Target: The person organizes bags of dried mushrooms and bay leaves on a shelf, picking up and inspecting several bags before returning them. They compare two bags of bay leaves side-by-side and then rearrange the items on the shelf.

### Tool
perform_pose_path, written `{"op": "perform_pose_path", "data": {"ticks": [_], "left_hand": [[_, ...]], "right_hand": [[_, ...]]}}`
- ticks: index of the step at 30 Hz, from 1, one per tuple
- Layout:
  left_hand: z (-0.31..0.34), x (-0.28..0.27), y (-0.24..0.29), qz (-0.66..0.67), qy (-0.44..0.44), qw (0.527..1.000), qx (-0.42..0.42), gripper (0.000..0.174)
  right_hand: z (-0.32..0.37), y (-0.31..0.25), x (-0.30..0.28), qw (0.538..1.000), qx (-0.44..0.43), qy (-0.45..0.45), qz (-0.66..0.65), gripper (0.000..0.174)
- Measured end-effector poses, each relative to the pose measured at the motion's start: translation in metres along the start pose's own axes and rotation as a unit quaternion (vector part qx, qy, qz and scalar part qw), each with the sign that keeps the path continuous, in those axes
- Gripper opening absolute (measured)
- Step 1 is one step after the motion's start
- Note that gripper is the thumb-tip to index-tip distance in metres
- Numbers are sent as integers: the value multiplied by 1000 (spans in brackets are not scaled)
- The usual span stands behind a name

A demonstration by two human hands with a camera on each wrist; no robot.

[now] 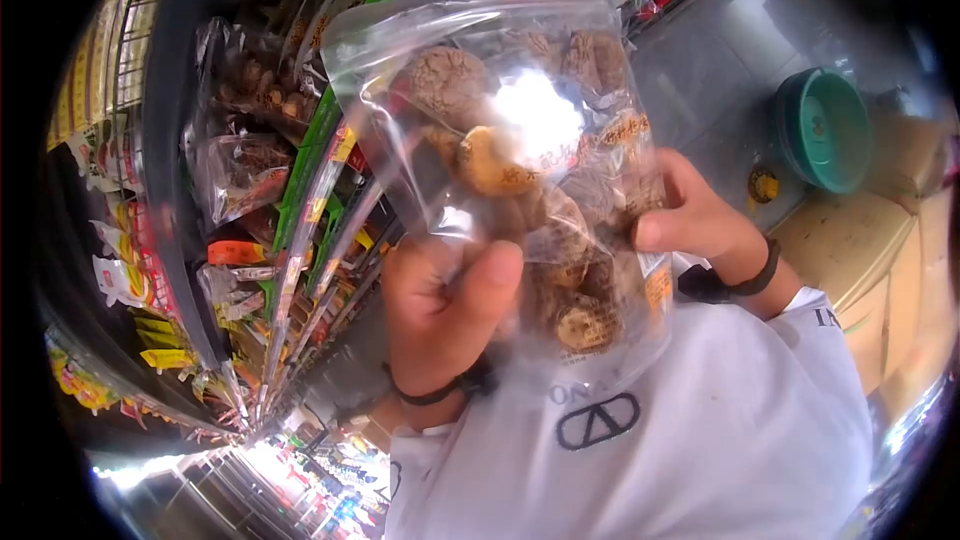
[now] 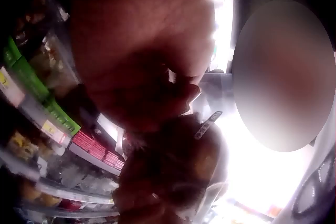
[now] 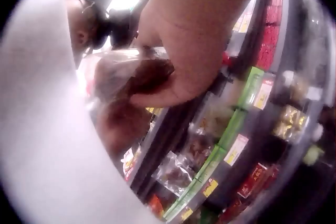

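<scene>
A clear plastic bag of dried mushrooms (image 1: 450, 85), with brown printing on its front, is held up before the chest in the head view. My left hand (image 1: 445, 305) grips its lower left side, thumb lying over the plastic. At the opposite edge my right hand (image 1: 700, 215) pinches the bag between thumb and fingers. Glare whitens the middle of the bag. Dark in the left wrist view, the left hand (image 2: 142, 45) has the bag below it. In the right wrist view the right hand (image 3: 191, 45) has its fingers along the bag's side.
Store shelves with green strips (image 1: 310, 170) and price tags run along the left, carrying other bagged dried goods (image 1: 245, 170). On the right, a green basin (image 1: 835, 130) stands near cardboard boxes (image 1: 850, 240) on the grey floor (image 1: 700, 80).
</scene>
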State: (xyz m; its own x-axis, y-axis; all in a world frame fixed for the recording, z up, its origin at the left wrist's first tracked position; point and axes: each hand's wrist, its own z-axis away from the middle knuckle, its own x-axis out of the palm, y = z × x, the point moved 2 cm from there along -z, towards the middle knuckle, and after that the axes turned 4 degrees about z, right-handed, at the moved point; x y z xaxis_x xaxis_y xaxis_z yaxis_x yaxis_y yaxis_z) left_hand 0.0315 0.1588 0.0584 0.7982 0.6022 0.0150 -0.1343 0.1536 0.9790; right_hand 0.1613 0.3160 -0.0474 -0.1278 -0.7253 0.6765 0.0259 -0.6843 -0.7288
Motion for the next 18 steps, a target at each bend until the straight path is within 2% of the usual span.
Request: {"op": "perform_pose_path", "data": {"ticks": [8, 11, 13, 18], "left_hand": [[1, -11, 1, 37, -19, 999, -2, 25], [2, -9, -2, 65, 15, 998, 4, 28], [0, -8, -6, 36, 26, 999, 28, 28], [2, -17, -2, 10, 21, 1000, -13, 37]], "right_hand": [[-16, 25, 1, 998, 11, -42, -44, 58], [-20, 30, -1, 997, 20, -50, -46, 57], [-21, 30, 0, 997, 23, -51, -43, 57], [-22, 27, 3, 998, 16, -56, -31, 57]]}}
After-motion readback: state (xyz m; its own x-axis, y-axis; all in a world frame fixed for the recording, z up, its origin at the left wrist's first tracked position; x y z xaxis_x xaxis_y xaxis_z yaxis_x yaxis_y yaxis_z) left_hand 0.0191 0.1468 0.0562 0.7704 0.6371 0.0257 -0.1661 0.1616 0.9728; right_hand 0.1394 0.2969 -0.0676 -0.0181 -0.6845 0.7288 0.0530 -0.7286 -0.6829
